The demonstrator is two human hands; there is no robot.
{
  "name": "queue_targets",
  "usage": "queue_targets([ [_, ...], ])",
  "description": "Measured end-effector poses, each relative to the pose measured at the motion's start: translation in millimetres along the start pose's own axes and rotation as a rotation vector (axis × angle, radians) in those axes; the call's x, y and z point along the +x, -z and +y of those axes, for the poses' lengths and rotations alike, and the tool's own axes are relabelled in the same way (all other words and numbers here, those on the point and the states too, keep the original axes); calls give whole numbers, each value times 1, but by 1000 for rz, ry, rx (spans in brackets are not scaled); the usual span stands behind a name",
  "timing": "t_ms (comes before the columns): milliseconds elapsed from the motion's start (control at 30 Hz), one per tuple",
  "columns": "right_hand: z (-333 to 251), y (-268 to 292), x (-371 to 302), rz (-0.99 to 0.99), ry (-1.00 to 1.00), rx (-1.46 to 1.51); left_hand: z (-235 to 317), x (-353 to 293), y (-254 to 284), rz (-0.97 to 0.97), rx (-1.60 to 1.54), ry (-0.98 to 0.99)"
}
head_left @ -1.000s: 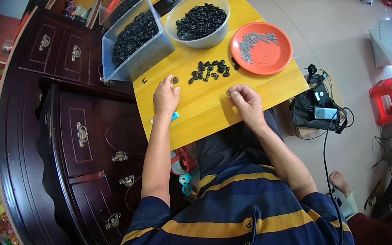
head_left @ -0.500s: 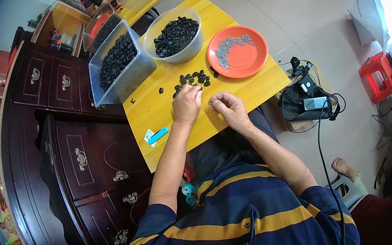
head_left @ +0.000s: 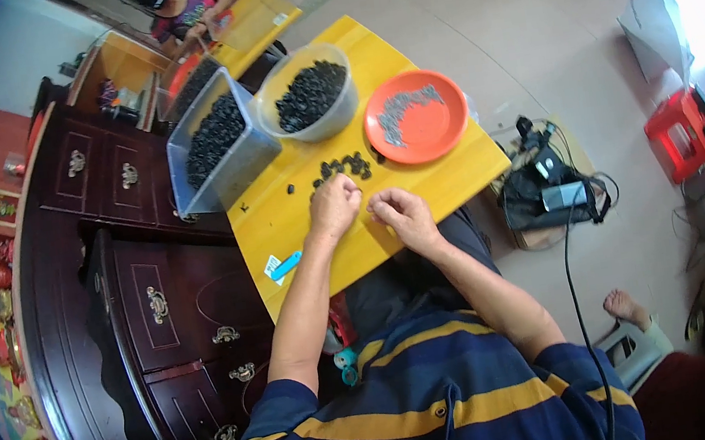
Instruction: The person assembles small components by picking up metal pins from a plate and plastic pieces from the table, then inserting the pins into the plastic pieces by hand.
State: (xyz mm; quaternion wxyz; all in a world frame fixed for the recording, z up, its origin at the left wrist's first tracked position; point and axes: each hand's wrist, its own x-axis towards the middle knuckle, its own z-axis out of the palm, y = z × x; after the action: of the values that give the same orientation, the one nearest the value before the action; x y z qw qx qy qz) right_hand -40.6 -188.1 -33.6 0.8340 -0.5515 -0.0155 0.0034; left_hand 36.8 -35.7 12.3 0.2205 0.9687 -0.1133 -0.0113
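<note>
Both forearms (head_left: 306,326) cross the near edge of the tabletop (head_left: 454,182) and converge. The left hand (head_left: 336,208), a second ago well apart on the left, now sits just beside the right hand (head_left: 406,220); in my judgement, this gives both hands one shared working position. Left hand: fingers curled, knuckles upward. Right hand: thumb and forefinger drawn together. From where I stand, I cannot tell whether either grips a piece. The small pile of black pieces (head_left: 347,166) lies directly beyond the left hand, partly hidden by it. Beyond it, to the right: an orange plate (head_left: 448,132) carrying grey metal pieces (head_left: 395,115). Farthest: a round tub (head_left: 316,129) and a rectangular bin (head_left: 246,168), both holding similar black pieces.
</note>
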Motion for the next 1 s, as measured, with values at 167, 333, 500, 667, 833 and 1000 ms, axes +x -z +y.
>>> queue_targets([
  [167, 4, 5, -6, 78, -14, 59, 7, -12, -9, 46, 0, -67],
  [333, 5, -1, -5, 134, -20, 70, 6, -25, -6, 71, -20, -74],
  [500, 8, 3, 0, 67, -22, 57, 15, -25, -2, 53, 10, -90],
  [667, 6, 4, 1, 73, -43, 107, 19, -26, -1, 38, 8, -109],
  [833, 2, 3, -2, 125, -60, 175, 21, -29, -2, 74, -271, -77],
  [1000, -21, 6, -5, 100, -67, 156, 37, -28, 2, -67, -681, -59],
])
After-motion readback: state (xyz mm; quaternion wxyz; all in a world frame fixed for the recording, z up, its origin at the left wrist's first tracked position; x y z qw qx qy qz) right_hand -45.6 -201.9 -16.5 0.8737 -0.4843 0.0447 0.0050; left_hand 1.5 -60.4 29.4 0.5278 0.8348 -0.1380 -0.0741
